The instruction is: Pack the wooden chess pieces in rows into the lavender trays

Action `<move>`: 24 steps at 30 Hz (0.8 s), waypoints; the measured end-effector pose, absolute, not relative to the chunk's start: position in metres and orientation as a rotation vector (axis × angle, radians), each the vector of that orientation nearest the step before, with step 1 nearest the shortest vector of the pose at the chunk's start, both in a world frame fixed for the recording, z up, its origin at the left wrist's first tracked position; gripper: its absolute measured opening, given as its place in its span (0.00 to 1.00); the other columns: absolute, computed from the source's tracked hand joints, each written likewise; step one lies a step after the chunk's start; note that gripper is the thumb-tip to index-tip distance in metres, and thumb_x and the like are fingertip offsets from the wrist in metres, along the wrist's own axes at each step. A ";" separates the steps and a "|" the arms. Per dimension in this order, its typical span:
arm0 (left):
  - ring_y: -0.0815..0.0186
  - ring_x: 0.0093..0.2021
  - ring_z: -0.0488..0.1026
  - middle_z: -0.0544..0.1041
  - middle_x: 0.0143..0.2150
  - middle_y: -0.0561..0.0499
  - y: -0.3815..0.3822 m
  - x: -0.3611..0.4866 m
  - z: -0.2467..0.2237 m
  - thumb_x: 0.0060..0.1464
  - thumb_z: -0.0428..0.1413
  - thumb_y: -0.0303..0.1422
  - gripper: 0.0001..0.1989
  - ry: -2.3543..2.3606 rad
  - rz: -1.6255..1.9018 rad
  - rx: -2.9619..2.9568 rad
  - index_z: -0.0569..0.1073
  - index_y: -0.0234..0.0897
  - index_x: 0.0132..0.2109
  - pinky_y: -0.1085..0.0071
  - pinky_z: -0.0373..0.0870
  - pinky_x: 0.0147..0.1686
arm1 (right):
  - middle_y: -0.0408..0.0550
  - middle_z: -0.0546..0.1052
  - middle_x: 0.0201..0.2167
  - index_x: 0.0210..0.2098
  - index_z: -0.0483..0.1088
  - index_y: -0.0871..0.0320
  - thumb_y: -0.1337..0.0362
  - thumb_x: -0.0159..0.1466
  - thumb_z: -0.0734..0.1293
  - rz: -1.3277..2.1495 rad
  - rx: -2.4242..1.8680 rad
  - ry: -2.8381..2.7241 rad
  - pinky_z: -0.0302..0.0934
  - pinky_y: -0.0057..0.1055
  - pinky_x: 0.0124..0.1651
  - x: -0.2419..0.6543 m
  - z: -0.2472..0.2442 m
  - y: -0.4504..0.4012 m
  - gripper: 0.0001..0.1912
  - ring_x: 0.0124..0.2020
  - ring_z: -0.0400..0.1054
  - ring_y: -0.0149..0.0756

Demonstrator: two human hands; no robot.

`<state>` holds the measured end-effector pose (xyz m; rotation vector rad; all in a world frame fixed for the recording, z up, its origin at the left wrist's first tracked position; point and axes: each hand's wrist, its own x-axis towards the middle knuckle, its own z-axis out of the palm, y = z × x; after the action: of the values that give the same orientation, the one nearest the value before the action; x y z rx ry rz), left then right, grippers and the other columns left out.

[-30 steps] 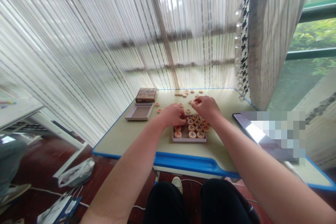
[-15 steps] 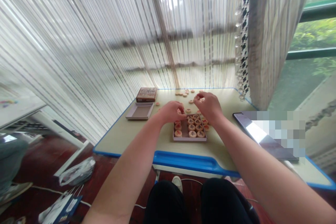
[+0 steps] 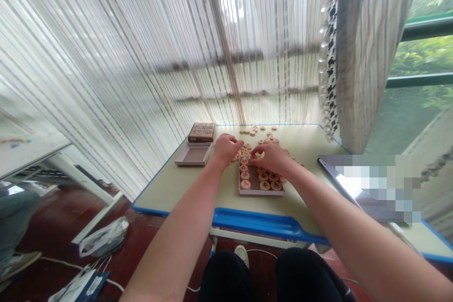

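An open shallow box (image 3: 262, 192) stands on the table, with a column of red-marked round pieces (image 3: 245, 184) along its left side and black-marked pieces (image 3: 264, 185) on its right. My left hand (image 3: 227, 147) hovers beyond the box's far left corner, fingers closed in a pinch; what they hold, if anything, is too small to tell. Over the box's far edge, my right hand (image 3: 271, 156) has its fingers curled together, and any piece between them cannot be made out. Loose pieces (image 3: 245, 152) lie between the hands, behind the box.
A patterned box (image 3: 201, 132) and an empty lid (image 3: 193, 155) are at the table's back left. More loose pieces (image 3: 262, 128) lie near the back edge. A dark flat device (image 3: 339, 174) lies at the right. A blue tray (image 3: 255, 220) lines the front edge.
My right hand has come down and left from the loose pieces to the box's far edge. My left hand has moved off the box, up and to the left. The view has shifted slightly.
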<state>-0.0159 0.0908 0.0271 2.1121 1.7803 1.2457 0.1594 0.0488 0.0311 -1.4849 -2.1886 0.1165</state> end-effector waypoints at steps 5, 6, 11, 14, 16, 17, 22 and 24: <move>0.66 0.34 0.71 0.74 0.36 0.45 0.090 -0.017 0.029 0.42 0.56 0.39 0.13 1.762 1.274 2.125 0.76 0.32 0.29 0.68 0.67 0.40 | 0.49 0.72 0.35 0.33 0.76 0.49 0.53 0.49 0.68 0.092 -1.545 -2.252 0.56 0.35 0.44 0.155 0.037 0.041 0.14 0.42 0.63 0.43; 0.66 0.33 0.71 0.74 0.36 0.45 0.089 -0.017 0.029 0.42 0.56 0.40 0.14 1.760 1.279 2.124 0.76 0.32 0.29 0.68 0.67 0.40 | 0.49 0.72 0.36 0.33 0.76 0.49 0.53 0.49 0.68 0.087 -1.555 -2.265 0.57 0.35 0.43 0.153 0.038 0.039 0.14 0.42 0.63 0.43; 0.67 0.33 0.71 0.74 0.36 0.45 0.087 -0.018 0.029 0.42 0.56 0.40 0.14 1.733 1.303 2.162 0.76 0.32 0.29 0.69 0.67 0.39 | 0.49 0.72 0.34 0.34 0.76 0.49 0.53 0.50 0.66 0.082 -1.585 -2.348 0.57 0.33 0.40 0.149 0.040 0.033 0.14 0.39 0.64 0.41; 0.67 0.33 0.71 0.73 0.36 0.46 0.085 -0.016 0.030 0.42 0.56 0.41 0.14 1.738 1.291 2.170 0.76 0.32 0.29 0.69 0.67 0.39 | 0.48 0.73 0.33 0.34 0.76 0.49 0.53 0.51 0.65 0.106 -1.594 -2.401 0.57 0.32 0.39 0.148 0.040 0.032 0.14 0.37 0.65 0.40; 0.67 0.33 0.71 0.73 0.36 0.45 0.084 -0.016 0.031 0.43 0.56 0.41 0.14 1.747 1.266 2.166 0.76 0.32 0.30 0.69 0.67 0.39 | 0.48 0.74 0.32 0.33 0.76 0.49 0.54 0.52 0.65 0.108 -1.605 -2.428 0.57 0.31 0.39 0.147 0.040 0.031 0.13 0.38 0.66 0.40; 0.66 0.33 0.71 0.74 0.37 0.45 0.084 -0.016 0.032 0.42 0.56 0.41 0.14 1.749 1.251 2.163 0.76 0.33 0.30 0.68 0.66 0.39 | 0.47 0.74 0.32 0.33 0.76 0.49 0.54 0.52 0.64 0.102 -1.611 -2.434 0.57 0.31 0.39 0.147 0.040 0.031 0.12 0.38 0.66 0.40; 0.65 0.33 0.72 0.75 0.33 0.46 0.086 -0.017 0.029 0.40 0.59 0.42 0.15 1.712 1.186 2.081 0.75 0.34 0.31 0.69 0.66 0.35 | 0.48 0.75 0.33 0.34 0.75 0.50 0.56 0.51 0.64 0.076 -1.645 -2.428 0.58 0.31 0.39 0.146 0.041 0.031 0.13 0.39 0.66 0.41; 0.65 0.31 0.72 0.76 0.31 0.46 0.087 -0.019 0.027 0.39 0.60 0.42 0.16 1.657 1.183 1.997 0.74 0.34 0.33 0.70 0.66 0.33 | 0.48 0.75 0.33 0.34 0.75 0.49 0.56 0.51 0.65 0.093 -1.660 -2.425 0.58 0.32 0.39 0.146 0.040 0.032 0.12 0.39 0.66 0.42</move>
<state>-0.0187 0.0873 0.0267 1.9967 1.6567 1.1825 0.1461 0.0317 0.0402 -1.6597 -2.4255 0.0928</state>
